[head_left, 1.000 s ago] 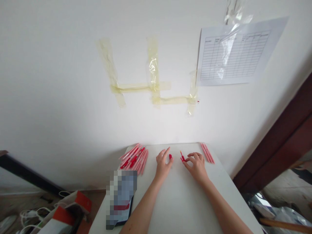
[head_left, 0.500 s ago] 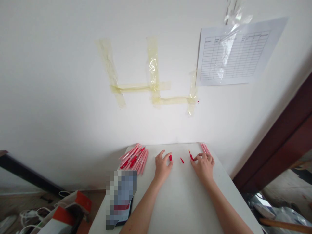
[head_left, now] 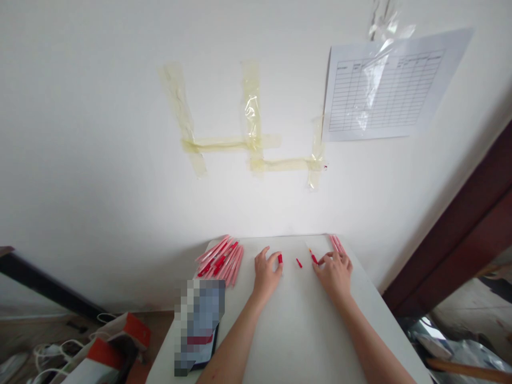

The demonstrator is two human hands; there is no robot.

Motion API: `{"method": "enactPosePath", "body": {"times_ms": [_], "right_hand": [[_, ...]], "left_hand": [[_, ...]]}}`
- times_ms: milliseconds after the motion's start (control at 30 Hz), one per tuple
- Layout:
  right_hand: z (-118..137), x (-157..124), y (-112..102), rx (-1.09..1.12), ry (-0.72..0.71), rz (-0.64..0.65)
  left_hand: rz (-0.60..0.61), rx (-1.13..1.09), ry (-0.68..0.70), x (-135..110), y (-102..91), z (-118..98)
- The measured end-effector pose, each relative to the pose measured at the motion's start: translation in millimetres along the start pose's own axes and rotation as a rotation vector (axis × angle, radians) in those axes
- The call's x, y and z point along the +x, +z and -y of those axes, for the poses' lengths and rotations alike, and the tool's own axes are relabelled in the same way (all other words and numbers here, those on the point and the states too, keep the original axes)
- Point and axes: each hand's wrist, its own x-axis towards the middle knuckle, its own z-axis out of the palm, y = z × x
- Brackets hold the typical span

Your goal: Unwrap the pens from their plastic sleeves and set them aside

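My left hand point(head_left: 267, 271) pinches a short red pen part point(head_left: 280, 258), apparently a cap, between thumb and fingers. My right hand point(head_left: 333, 268) has thumb and fingertips closed on a red pen piece point(head_left: 314, 258) with a thin yellowish tip pointing up and left. Between the hands, a small red piece point(head_left: 299, 263) lies loose on the white table point(head_left: 298, 330). A heap of pink and red pens point(head_left: 222, 261) rests left of my left hand. Behind my right hand lie several pink pens point(head_left: 336, 244), partly hidden by it.
A phone-like device point(head_left: 202, 325), blurred by pixels, lies at the table's left edge. The white wall point(head_left: 120, 186) rises right behind the table, with tape strips point(head_left: 252, 117) and a printed sheet point(head_left: 384, 96). Orange and white boxes point(head_left: 106, 354) stand on the floor at left.
Both hands stay nearly in place. The tip of the piece in my right hand has tilted slightly farther left. The loose red piece has not moved.
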Motion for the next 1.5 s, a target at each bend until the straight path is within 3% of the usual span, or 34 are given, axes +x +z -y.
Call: {"method": "enactPosePath", "body": {"times_ms": [367, 500, 700, 933, 1167, 1500], "right_hand": [[1, 0, 2, -0.006, 0.015, 0.003], [7, -1, 2, 0.035, -0.061, 0.006], [24, -5, 2, 0.121, -0.196, 0.031], [27, -6, 4, 0.115, -0.207, 0.032], [30, -5, 4, 0.117, -0.209, 0.028], [29, -5, 6, 0.143, -0.210, 0.064]], "left_hand": [[-0.023, 0.008, 0.006, 0, 0.3, 2], [-0.027, 0.007, 0.032, 0, 0.2, -1], [0.061, 0.034, 0.072, -2, -3.0, -16], [0.162, 0.123, 0.150, -5, -3.1, -28], [0.154, 0.118, 0.181, -6, -0.2, -27], [0.175, 0.108, 0.068, -2, -0.2, -20]]}}
